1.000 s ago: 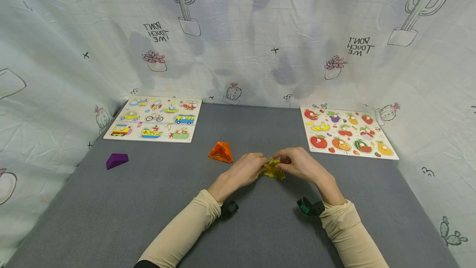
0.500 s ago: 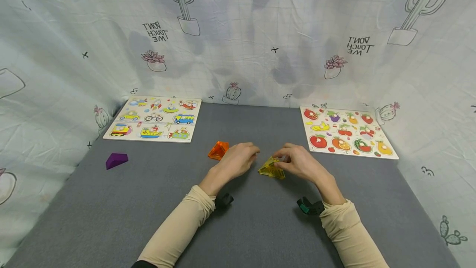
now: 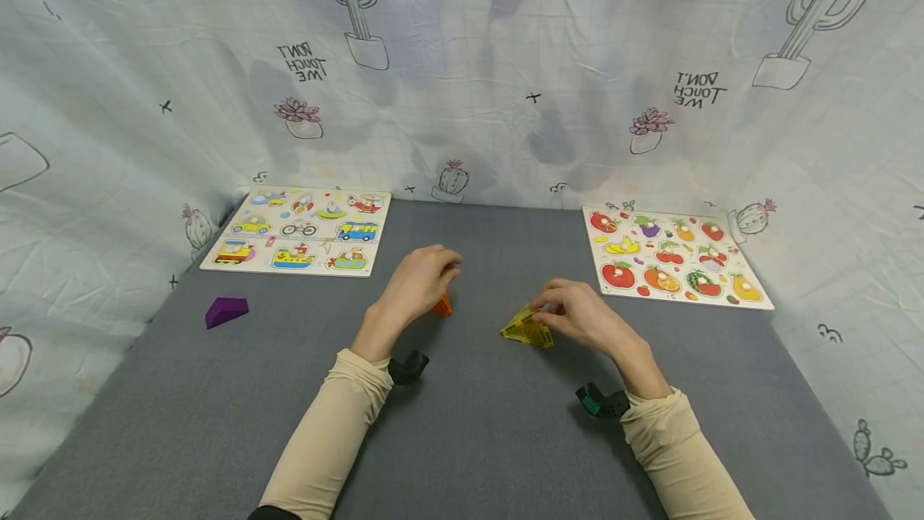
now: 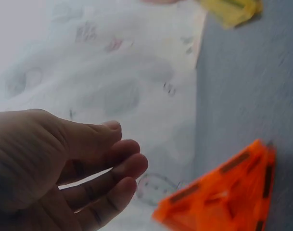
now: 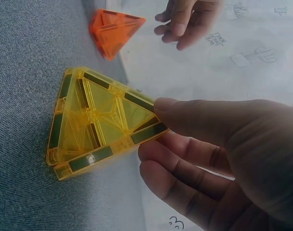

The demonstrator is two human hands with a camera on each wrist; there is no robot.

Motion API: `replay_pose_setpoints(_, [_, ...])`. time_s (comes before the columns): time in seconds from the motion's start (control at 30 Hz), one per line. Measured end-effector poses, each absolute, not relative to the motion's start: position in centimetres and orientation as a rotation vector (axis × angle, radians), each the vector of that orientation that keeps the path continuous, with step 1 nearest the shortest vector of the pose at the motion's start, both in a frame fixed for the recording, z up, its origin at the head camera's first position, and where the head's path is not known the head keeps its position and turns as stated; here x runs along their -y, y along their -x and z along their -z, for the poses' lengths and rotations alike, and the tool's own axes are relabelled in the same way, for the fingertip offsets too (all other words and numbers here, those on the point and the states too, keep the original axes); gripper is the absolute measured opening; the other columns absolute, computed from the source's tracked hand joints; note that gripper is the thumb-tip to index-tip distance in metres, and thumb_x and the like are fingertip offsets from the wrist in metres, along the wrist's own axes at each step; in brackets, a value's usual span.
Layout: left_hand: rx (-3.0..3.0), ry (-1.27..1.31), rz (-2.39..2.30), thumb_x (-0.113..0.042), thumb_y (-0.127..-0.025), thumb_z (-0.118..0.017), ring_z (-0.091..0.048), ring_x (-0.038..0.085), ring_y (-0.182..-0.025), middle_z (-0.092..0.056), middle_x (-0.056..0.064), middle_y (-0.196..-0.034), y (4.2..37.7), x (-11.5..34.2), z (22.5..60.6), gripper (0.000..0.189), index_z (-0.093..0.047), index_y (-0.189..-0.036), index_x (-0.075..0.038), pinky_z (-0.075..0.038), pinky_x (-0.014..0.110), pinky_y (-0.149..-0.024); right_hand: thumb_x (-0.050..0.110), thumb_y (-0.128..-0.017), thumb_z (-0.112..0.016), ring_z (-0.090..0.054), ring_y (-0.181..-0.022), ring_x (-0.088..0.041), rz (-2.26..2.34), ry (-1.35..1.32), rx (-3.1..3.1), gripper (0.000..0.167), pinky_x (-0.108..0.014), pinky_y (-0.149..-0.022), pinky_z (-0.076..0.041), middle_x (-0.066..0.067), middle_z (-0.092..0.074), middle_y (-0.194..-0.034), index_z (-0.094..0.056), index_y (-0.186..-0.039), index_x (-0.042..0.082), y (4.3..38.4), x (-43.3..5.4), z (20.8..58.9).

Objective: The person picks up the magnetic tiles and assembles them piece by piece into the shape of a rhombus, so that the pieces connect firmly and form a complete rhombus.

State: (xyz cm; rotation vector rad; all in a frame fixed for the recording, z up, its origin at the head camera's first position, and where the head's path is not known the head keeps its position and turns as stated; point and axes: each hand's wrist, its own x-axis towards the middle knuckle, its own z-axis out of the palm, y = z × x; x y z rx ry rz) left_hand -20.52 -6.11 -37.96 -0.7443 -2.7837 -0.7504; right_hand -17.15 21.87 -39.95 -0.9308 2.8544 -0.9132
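Observation:
A translucent yellow magnetic-tile pyramid (image 5: 105, 115) sits on the grey table. Its top corner is pinched between the thumb and fingers of my right hand (image 3: 585, 315). My left hand (image 3: 415, 283) hangs above an orange magnetic-tile pyramid (image 4: 228, 197), with fingers loosely bent and nothing between them. In the left wrist view a gap shows between that hand (image 4: 83, 159) and the orange pyramid. From the head view the left hand covers most of the orange pyramid (image 3: 443, 307). Dark strips run along the edges of both pyramids.
At the left lies a purple angular block (image 3: 226, 312). A vehicle puzzle board (image 3: 318, 243) lies at the back left, a fruit puzzle board (image 3: 650, 267) at the back right. A printed cloth (image 3: 462, 87) hangs behind and beside the grey table (image 3: 491, 440).
My left hand has let go of the yellow pyramid and moved left and away from me, over the orange one. The right hand keeps its pinch almost in place.

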Motion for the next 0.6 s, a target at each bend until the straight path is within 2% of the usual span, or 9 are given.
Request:
replay_pose_setpoints(0.33, [2.847,0.655,0.758,-0.011,-0.093,-0.065,-0.067,0.027,-0.092,-0.069,0.013,-0.104,21.3,8.7,37.7,0.021,-0.072,-0.111,-0.002,-0.054,0.04,-0.08,0.011,-0.087,-0.072,-0.059,-0.073,-0.003,0.936,0.968,-2.85,0.011,-0.021,-0.062,-0.049,-0.002,-0.071,-0.097,-0.076,-0.097,0.008,17.2,-21.9,40.1])
replay_pose_setpoints(0.6, [3.014,0.66,0.664,-0.02,-0.094,-0.064,-0.064,0.03,-0.105,-0.065,0.015,-0.117,21.6,9.2,37.8,0.032,-0.068,-0.122,-0.003,-0.051,0.043,-0.09,0.01,-0.088,-0.071,-0.059,-0.076,-0.004,0.931,0.993,-2.84,0.012,-0.021,-0.066,-0.05,-0.002,-0.073,-0.101,-0.075,-0.1,0.008,17.3,-21.9,40.2])
